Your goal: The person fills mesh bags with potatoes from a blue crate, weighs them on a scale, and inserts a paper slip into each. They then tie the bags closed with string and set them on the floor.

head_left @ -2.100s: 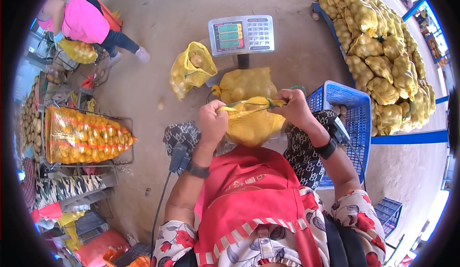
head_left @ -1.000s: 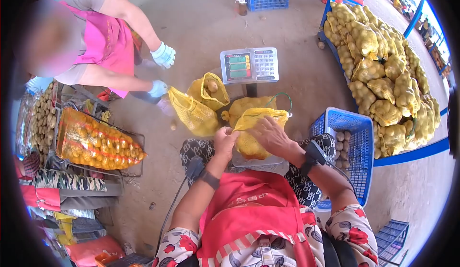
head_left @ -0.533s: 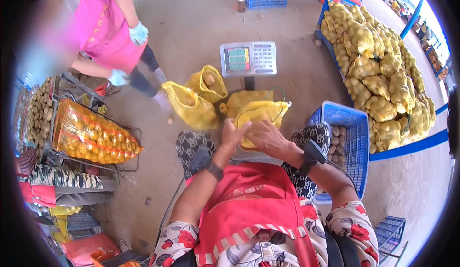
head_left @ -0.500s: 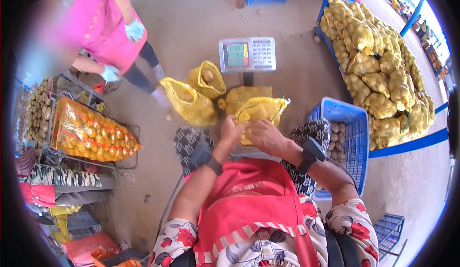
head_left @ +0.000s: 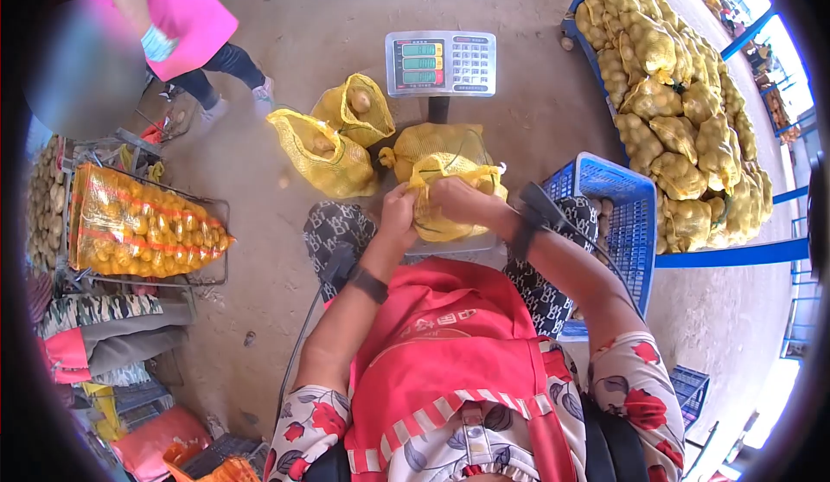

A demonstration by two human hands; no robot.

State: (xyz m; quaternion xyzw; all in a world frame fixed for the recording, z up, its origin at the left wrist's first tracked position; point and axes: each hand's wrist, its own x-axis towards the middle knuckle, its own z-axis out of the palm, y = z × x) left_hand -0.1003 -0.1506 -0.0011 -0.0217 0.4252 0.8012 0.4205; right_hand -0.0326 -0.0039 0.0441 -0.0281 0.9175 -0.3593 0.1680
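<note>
My left hand (head_left: 400, 212) is closed on the left edge of a yellow mesh bag (head_left: 450, 223) between my knees. Opposite it, my right hand (head_left: 462, 200) grips the upper part of the same bag, fingers curled. Another yellow mesh bag (head_left: 437, 143) lies just beyond, in front of the scale's display panel (head_left: 441, 63). To the left stand two open yellow mesh bags, one nearer (head_left: 341, 171) and one farther (head_left: 361, 123), with potatoes visible in their mouths.
A blue crate (head_left: 635, 214) holding potatoes is by my right knee. Filled mesh bags (head_left: 683, 119) are piled at the right. A large orange-looking bag (head_left: 143, 223) lies on a rack at the left. A person in a pink apron (head_left: 186, 24) stands at the upper left.
The view has shifted, with the bags and display appearing higher and further left. My right hand has turned over the bag's top edge. The person in pink has moved toward the upper left.
</note>
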